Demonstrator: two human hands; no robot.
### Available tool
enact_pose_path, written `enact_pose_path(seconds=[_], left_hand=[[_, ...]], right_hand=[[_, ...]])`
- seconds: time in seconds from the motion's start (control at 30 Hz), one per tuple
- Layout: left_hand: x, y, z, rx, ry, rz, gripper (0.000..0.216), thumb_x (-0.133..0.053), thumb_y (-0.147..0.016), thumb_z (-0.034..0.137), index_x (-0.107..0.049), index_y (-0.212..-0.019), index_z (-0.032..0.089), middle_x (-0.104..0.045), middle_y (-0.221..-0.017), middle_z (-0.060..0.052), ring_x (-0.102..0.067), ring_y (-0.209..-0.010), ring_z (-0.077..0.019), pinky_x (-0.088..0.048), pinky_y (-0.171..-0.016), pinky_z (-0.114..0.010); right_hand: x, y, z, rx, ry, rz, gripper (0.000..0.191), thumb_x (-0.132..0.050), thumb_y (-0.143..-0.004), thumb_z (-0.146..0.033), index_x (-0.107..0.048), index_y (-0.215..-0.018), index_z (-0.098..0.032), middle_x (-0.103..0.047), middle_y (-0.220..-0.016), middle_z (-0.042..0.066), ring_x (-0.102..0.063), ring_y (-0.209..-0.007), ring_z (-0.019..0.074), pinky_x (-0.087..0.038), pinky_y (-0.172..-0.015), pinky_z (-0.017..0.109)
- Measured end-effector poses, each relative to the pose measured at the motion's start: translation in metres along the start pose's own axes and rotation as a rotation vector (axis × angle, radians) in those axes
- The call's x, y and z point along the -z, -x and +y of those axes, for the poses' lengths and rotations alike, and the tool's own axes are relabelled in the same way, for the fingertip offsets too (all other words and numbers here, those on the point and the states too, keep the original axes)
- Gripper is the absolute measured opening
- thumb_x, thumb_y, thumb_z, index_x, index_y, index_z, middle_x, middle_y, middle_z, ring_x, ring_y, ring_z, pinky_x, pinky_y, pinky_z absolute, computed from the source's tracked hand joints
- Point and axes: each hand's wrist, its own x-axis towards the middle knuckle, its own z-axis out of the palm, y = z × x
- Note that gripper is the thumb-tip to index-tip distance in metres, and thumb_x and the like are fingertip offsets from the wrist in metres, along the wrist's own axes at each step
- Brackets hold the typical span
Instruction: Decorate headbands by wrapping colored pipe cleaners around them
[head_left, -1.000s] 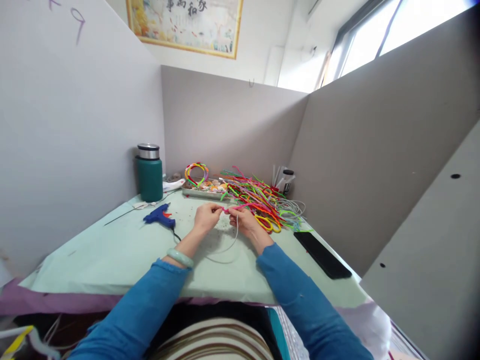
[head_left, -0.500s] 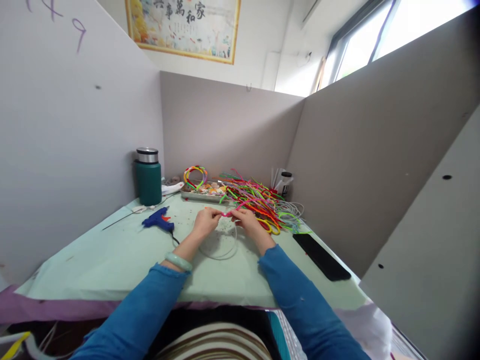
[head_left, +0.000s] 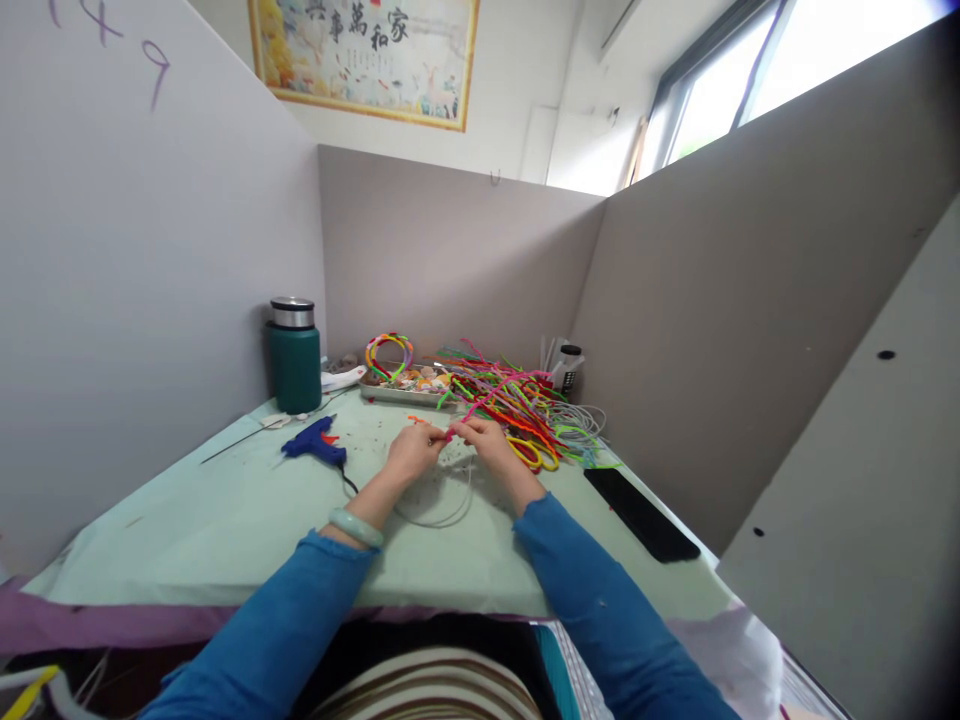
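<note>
My left hand (head_left: 414,452) and my right hand (head_left: 484,442) meet over the middle of the table, fingers pinched. Between their fingertips is a pink pipe cleaner (head_left: 450,435), wound at one spot; its long free end rises past my right hand toward the pile. A thin grey wire loop (head_left: 442,522) hangs below, running up into both hands. The winding on the wire is partly hidden by my fingers. A short orange piece (head_left: 417,420) shows just beyond my left hand.
Left are a blue glue gun (head_left: 315,441), a green flask (head_left: 295,360) and a thin rod. Behind stand a metal tray (head_left: 401,394) with a multicoloured ring (head_left: 389,357), and a pipe cleaner pile (head_left: 517,405). Grey wire coils (head_left: 589,420) and a black phone (head_left: 641,514) lie right. Partitions surround the table.
My hands have drawn closer together at the pink winding. The pipe cleaner's free end has swung up and to the right. The orange piece shows more clearly past my left hand.
</note>
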Motion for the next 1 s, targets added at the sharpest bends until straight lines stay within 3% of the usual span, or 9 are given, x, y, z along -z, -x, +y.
enact_pose_path(seconds=[0.23,0.73,0.87,1.0], left_hand=[[0.0,0.001,0.002,0.005,0.036,-0.009,0.024,-0.057,-0.075,0.036,-0.074,-0.087,0.025,-0.07,-0.079,-0.004,-0.059,-0.073,-0.017,-0.038,-0.065,-0.024],[0.0,0.001,0.006,-0.126,0.146,0.009,0.026,-0.053,-0.079,0.035,-0.07,-0.07,0.018,-0.065,-0.064,-0.001,-0.053,-0.061,-0.0114,-0.036,-0.059,-0.022],[-0.001,0.002,0.007,-0.056,0.255,0.072,0.023,-0.057,-0.076,0.036,-0.067,-0.085,0.017,-0.065,-0.066,0.0,-0.054,-0.058,-0.0109,-0.039,-0.057,-0.021],[0.001,0.003,0.009,-0.085,0.277,0.101,0.029,-0.058,-0.076,0.034,-0.063,-0.1,0.018,-0.063,-0.062,0.002,-0.054,-0.055,-0.0098,-0.039,-0.057,-0.02]], right_hand=[[-0.003,0.004,-0.01,-0.073,-0.034,0.045,0.027,-0.063,-0.067,-0.042,-0.065,-0.058,-0.017,-0.054,-0.058,0.0,-0.046,-0.059,0.0123,-0.034,-0.057,0.025],[-0.005,0.0,0.007,-0.166,-0.248,0.062,0.031,-0.07,-0.062,-0.045,-0.055,-0.06,-0.018,-0.049,-0.054,-0.003,-0.043,-0.051,0.0091,-0.034,-0.051,0.023],[-0.006,0.0,0.01,-0.222,-0.246,0.079,0.034,-0.071,-0.06,-0.046,-0.052,-0.057,-0.017,-0.048,-0.051,-0.003,-0.042,-0.049,0.0086,-0.032,-0.049,0.023],[-0.008,0.001,0.014,-0.264,-0.245,0.083,0.033,-0.07,-0.06,-0.045,-0.053,-0.058,-0.017,-0.048,-0.051,-0.004,-0.042,-0.049,0.008,-0.032,-0.048,0.022]])
